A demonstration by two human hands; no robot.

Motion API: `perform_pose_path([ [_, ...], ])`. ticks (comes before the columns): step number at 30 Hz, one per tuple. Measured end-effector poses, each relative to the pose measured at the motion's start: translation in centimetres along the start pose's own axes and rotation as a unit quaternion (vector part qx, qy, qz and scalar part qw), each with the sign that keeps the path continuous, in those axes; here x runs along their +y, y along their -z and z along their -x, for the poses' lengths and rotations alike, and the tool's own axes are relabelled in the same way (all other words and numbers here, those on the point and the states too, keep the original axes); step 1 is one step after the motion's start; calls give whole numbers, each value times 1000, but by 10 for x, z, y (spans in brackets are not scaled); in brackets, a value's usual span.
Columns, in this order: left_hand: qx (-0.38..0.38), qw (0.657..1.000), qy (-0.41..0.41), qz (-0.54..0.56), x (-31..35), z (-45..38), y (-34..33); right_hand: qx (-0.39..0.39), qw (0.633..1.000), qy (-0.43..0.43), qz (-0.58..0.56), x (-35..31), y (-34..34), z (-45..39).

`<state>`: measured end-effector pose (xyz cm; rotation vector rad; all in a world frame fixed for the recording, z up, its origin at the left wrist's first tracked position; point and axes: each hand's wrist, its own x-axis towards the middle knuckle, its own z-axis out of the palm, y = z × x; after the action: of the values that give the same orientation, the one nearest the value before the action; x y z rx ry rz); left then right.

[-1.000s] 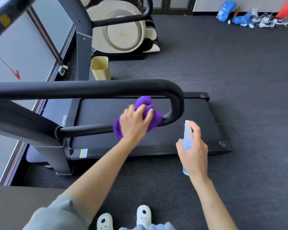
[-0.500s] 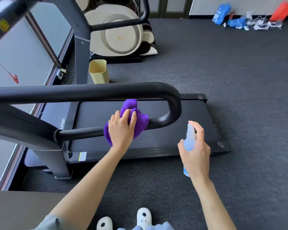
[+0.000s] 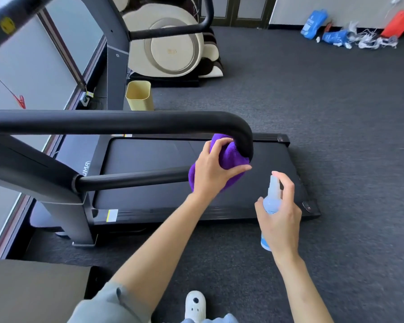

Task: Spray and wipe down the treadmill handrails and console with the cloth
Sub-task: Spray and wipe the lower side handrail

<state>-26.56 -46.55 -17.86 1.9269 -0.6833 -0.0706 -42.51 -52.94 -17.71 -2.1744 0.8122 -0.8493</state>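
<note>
1. Because this purple microfiber cloth [image 3: 229,159] is soft and light, I bunch it in my left hand [image 3: 211,170], fingers closed round it.
2. It presses against the bend of the black handrail [image 3: 239,130], thumb beneath.
3. My right hand [image 3: 281,220] grips the light, slick spray bottle [image 3: 271,201] mid-body, forefinger on top.

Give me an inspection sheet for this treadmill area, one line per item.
Surface: dark carpet; black treadmill belt.
Job's things: purple cloth pressed at the handrail bend; spray bottle upright.
Clutter: blue bags, a red bag and white tangled items by the far wall.
Grippers: left hand grips the cloth; right hand holds the bottle.
Cables: nothing seen for certain.
Surroundings: yellow bin, cream machine, window at left.
</note>
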Motion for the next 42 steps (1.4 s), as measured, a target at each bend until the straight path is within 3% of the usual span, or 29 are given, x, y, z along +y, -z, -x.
perform_pose_path([
  [6, 133, 974, 13, 182, 17, -6, 8, 1, 1000, 9, -7, -1, 1, -2],
  [10, 147, 965, 32, 214, 19, 1, -2, 9, 1000, 7, -3, 2, 2, -4],
  [16, 26, 998, 51, 27, 5, 3, -19, 8, 1000, -1, -4, 5, 3, 1],
  [21, -27, 990, -28, -134, -12, -8, 9, 1, 1000, -2, -6, 0, -2, 2],
  [23, -18, 992, -4, -121, -16, -8, 18, 7, 1000, 0, -12, -3, -3, -1],
  [25, 23, 999, 39, -8, -8, -13, 23, 12, 1000, 3, -18, -5, -4, -3],
  [27, 55, 996, 28, 67, 4, -20, 22, 10, 1000, 6, -21, -6, -5, -5],
  [29, 26, 997, 4, 74, 10, -23, 17, 11, 1000, 9, -21, -7, -6, -7],
  [31, -27, 999, -17, -5, 3, -17, 8, 9, 1000, 12, -17, -7, -8, -10],
  [33, -33, 993, -46, -106, -8, -9, -1, 5, 1000, 12, -7, -8, -11, -13],
  [42, -59, 948, -109, -292, -46, -5, 44, -9, 1000, 16, -6, -20, -23, -7],
])
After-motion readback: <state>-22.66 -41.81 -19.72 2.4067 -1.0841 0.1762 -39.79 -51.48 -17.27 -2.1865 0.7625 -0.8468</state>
